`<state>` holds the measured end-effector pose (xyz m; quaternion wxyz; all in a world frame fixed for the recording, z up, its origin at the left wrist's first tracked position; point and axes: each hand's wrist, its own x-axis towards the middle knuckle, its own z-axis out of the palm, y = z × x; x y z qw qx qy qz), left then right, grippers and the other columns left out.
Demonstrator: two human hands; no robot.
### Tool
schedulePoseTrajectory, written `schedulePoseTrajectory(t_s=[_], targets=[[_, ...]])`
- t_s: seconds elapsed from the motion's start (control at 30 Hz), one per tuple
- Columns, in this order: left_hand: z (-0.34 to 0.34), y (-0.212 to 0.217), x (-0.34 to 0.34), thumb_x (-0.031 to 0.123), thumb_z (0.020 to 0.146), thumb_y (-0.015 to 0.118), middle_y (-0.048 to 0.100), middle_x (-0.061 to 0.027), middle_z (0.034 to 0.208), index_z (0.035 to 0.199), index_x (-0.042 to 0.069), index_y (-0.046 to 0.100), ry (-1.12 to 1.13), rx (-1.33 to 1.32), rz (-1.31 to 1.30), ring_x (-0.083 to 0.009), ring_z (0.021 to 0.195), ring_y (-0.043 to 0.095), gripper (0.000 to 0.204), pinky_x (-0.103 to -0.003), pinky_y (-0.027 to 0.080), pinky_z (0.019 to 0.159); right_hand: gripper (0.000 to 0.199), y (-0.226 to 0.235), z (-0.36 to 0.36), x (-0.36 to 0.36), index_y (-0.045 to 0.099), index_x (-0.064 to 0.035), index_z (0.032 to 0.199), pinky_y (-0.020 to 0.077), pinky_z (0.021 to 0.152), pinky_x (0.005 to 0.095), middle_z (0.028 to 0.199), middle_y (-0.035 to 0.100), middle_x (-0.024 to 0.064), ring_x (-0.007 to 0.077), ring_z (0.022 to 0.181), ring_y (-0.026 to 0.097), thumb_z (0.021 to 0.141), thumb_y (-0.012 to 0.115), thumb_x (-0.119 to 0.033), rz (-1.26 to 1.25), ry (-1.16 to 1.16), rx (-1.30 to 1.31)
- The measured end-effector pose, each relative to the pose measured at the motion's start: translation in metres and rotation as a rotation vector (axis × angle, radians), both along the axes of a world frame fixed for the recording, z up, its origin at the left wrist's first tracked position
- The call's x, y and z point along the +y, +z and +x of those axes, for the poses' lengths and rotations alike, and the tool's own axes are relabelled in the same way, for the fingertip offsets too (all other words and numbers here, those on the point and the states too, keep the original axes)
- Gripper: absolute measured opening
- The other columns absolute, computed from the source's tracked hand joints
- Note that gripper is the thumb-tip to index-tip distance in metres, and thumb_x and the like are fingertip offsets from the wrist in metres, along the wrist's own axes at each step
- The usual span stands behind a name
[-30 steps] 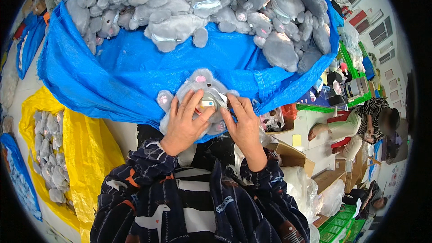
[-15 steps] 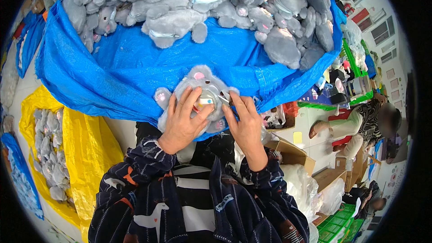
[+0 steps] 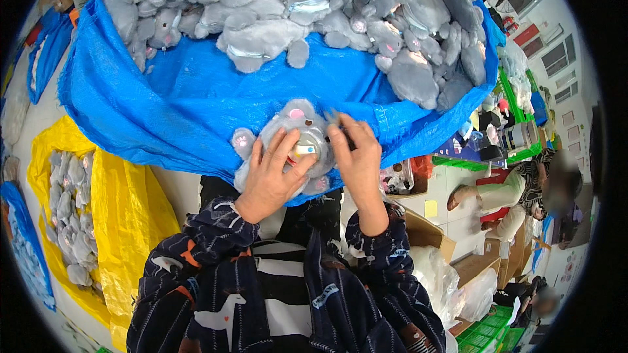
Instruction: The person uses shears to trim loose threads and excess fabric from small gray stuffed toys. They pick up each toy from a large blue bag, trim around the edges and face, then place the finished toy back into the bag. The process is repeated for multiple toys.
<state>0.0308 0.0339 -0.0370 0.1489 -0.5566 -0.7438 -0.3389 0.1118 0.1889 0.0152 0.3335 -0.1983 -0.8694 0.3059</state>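
Observation:
A grey plush animal [image 3: 296, 121] with pink inner ears and pink paw pads lies face up at the near edge of a blue tarp sheet [image 3: 216, 101]. My left hand [image 3: 271, 173] grips its front, fingers bent over the belly and thumb pressing a small white piece [image 3: 305, 149] with coloured dots. My right hand [image 3: 358, 155] is raised just off the toy's right side, fingers bent and a little blurred. From its fingertips sticks a thin silvery tool [image 3: 332, 117], its kind unclear. Part of the toy's face is hidden by my left hand.
A heap of grey plush pieces [image 3: 261, 36] fills the far part of the blue sheet. To the left, a yellow sack [image 3: 131, 202] holds smaller grey pieces. Cardboard boxes [image 3: 425, 229], clear plastic bags [image 3: 435, 274] and green crates [image 3: 487, 327] stand at right, with people seated beyond.
My right hand has lifted slightly up and away from the plush animal, with the silvery tool in its fingers. The left hand keeps its hold on the toy.

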Motion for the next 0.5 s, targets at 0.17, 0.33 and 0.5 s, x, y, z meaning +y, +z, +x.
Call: schedulePoseTrajectory(t_s=[0.17, 0.33, 0.5], targets=[[-0.004, 0.009, -0.002, 0.023, 0.065, 0.074, 0.034, -0.0161, 0.138, 0.127, 0.012, 0.042, 0.026, -0.069, -0.031, -0.0335, 0.122, 0.038, 0.071, -0.049, 0.031, 0.095, 0.033, -0.008, 0.022, -0.004, 0.058, 0.0042, 0.104, 0.0417, 0.058, 0.0245, 0.077, 0.057, 0.0058, 0.0099, 0.065, 0.051, 0.081, 0.067, -0.018, -0.353, -0.033, 0.111], [-0.021, 0.030, 0.009, 0.031, 0.057, 0.079, 0.035, -0.0156, 0.138, 0.134, -0.001, 0.030, 0.043, -0.226, -0.097, -0.0337, 0.115, 0.040, 0.096, -0.042, 0.032, 0.095, 0.041, -0.044, 0.040, -0.017, 0.057, 0.0035, 0.102, 0.0464, 0.066, 0.0287, 0.084, 0.062, 0.0110, 0.0152, 0.074, 0.056, 0.076, 0.073, -0.023, -0.428, -0.079, -0.002], [-0.031, 0.041, 0.008, 0.030, 0.066, 0.078, 0.036, -0.0231, 0.135, 0.136, -0.003, 0.028, 0.059, -0.376, -0.034, -0.0316, 0.111, 0.043, 0.091, -0.037, 0.038, 0.093, 0.049, -0.033, 0.023, -0.036, 0.051, 0.0056, 0.113, 0.0456, 0.079, 0.0288, 0.101, 0.060, 0.0118, 0.0154, 0.089, 0.056, 0.076, 0.073, -0.018, -0.589, 0.108, 0.060]])
